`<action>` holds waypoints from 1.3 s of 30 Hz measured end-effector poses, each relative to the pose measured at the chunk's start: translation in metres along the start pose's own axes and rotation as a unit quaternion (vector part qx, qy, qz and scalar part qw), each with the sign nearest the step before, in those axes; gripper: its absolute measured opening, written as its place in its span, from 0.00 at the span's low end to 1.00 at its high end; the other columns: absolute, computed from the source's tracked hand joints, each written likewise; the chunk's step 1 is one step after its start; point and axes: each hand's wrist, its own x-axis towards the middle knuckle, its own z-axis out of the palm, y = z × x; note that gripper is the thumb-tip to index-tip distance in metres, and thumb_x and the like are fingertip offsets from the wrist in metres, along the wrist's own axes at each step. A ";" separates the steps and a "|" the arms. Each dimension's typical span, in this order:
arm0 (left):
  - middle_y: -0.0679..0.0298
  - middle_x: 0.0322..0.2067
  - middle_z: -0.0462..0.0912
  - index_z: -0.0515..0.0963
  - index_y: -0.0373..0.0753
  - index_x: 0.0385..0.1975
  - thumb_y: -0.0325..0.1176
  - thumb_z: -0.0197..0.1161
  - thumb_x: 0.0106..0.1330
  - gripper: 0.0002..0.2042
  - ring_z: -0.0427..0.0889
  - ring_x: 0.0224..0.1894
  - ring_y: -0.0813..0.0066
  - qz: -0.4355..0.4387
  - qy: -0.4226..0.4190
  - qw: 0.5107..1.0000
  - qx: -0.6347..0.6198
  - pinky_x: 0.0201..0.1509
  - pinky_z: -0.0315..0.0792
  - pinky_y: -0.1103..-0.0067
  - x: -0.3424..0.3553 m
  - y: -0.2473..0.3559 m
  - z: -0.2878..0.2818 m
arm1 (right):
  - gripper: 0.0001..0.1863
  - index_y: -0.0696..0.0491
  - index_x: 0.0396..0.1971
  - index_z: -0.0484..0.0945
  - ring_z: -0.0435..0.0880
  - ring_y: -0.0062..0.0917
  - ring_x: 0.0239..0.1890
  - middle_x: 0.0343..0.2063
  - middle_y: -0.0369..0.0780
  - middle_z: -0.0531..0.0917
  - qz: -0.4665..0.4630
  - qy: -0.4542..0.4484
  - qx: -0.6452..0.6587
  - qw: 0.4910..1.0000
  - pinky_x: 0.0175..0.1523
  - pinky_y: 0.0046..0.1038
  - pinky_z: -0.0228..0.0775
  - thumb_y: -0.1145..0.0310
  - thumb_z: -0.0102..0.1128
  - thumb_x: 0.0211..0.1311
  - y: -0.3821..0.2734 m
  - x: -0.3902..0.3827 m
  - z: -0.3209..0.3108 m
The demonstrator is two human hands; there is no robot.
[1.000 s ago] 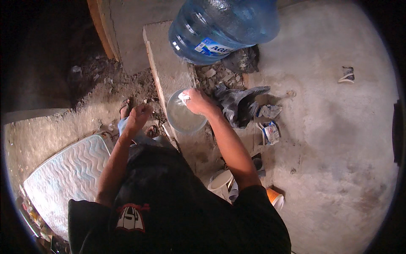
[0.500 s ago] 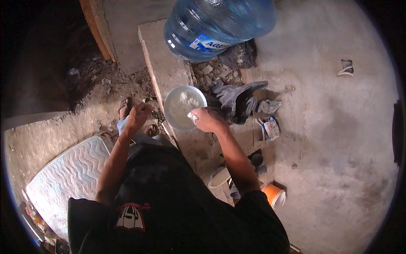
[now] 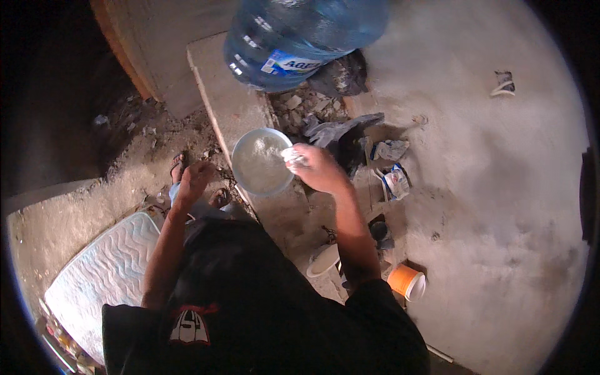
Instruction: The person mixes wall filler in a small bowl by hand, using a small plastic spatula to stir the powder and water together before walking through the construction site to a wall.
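A round, pale bowl (image 3: 238,175) stands on the concrete ledge, holding cloudy liquid with a white powder mound (image 3: 265,146) at its far side. At the bowl's right rim is my right hand (image 3: 317,169), its fingers closed on a clump of white powder (image 3: 292,156); white coats the fingertips. Left of the bowl and apart from it, my left hand (image 3: 198,179) hangs in the air. Its fingers are curled together, slightly blurred, with nothing visible in them. A dark plastic bag (image 3: 337,132) lies just beyond my right hand.
A large blue water bottle (image 3: 300,40) lies beyond the bowl. Crumpled packets (image 3: 395,181) and an orange bucket (image 3: 403,279) stand along the wall to the right. A pale mattress (image 3: 103,269) lies at lower left, and rubble (image 3: 306,103) fills a gap in the ledge.
My right hand has shifted right relative to the bowl, with white powder still in its fingers. The whole view has moved slightly, and my left hand stays beside the bowl.
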 end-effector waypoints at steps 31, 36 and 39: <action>0.57 0.36 0.79 0.76 0.38 0.42 0.33 0.59 0.58 0.13 0.80 0.36 0.61 0.066 -0.032 0.987 0.142 0.44 0.74 0.70 -0.021 -0.019 -0.005 | 0.15 0.59 0.40 0.78 0.80 0.26 0.38 0.37 0.42 0.82 0.229 -0.098 -0.429 0.868 0.44 0.27 0.71 0.66 0.57 0.56 0.201 0.045 -0.011; 0.57 0.34 0.80 0.76 0.38 0.42 0.34 0.60 0.60 0.12 0.80 0.36 0.63 0.055 -0.044 0.989 0.131 0.42 0.74 0.71 -0.013 -0.016 0.004 | 0.16 0.58 0.41 0.78 0.80 0.26 0.39 0.37 0.42 0.82 0.249 -0.130 -0.440 0.853 0.44 0.27 0.70 0.65 0.58 0.55 0.203 0.032 -0.008; 0.58 0.32 0.81 0.75 0.37 0.42 0.36 0.59 0.63 0.12 0.80 0.35 0.66 -0.045 -0.033 0.997 0.048 0.41 0.73 0.73 -0.015 -0.002 0.014 | 0.16 0.58 0.42 0.77 0.79 0.26 0.39 0.38 0.42 0.82 0.258 -0.143 -0.442 0.847 0.44 0.27 0.70 0.65 0.58 0.55 0.208 0.024 -0.008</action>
